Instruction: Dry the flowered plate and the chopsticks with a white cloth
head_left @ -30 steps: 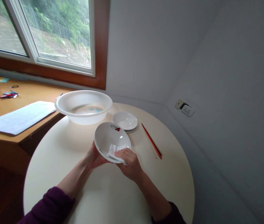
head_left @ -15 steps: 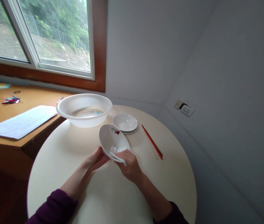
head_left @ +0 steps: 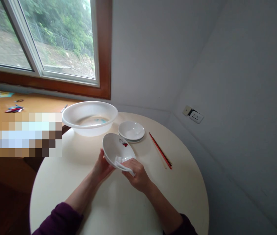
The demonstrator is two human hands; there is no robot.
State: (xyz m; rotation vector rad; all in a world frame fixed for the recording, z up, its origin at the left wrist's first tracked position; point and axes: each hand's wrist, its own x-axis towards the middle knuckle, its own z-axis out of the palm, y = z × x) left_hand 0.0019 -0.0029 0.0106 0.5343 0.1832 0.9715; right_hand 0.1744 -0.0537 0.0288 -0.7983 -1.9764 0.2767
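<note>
A white bowl [head_left: 114, 147] with a red flower print is held tilted above the round table [head_left: 118, 202]. My left hand [head_left: 102, 168] grips its left side and underside, with some fingers hidden beneath. At the near right rim, my right hand [head_left: 137, 173] is closed on a white tissue [head_left: 120, 160], which lies folded over the rim and against the inside. Just beyond the held bowl, another white bowl [head_left: 131, 130] rests on a dish whose edge shows below it.
A large translucent plastic basin [head_left: 89, 126] stands at the table's back left. Several chopsticks [head_left: 161, 150], red and dark, lie to the right. Left of the table is a wooden desk [head_left: 40, 98], partly pixelated. A wall socket [head_left: 196, 117] is at the right.
The bowl has turned slightly in my left hand, its flower print shifting to the right. My right hand stays at the rim with the tissue. The whole view has shifted a little.
</note>
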